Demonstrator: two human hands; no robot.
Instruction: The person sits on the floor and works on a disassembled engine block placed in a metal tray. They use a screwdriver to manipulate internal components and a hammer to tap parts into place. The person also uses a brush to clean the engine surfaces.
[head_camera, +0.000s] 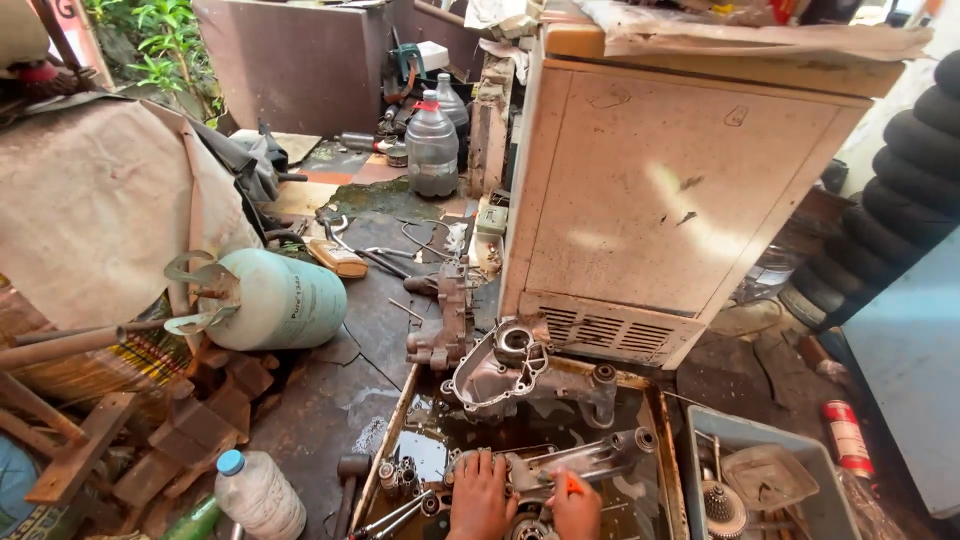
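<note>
left hand spread flat on grey engine casing, gripping nothing; right hand closed around small orange-handled tool beside it | casing lies in oily metal tray on floor; second casing at tray's far end | pale green gas cylinder left; plastic bottle near left

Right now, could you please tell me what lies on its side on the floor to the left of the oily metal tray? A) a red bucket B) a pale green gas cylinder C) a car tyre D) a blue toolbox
B: the pale green gas cylinder lies on its side on the dark floor, left of the metal tray where both hands rest on an engine part.
</note>
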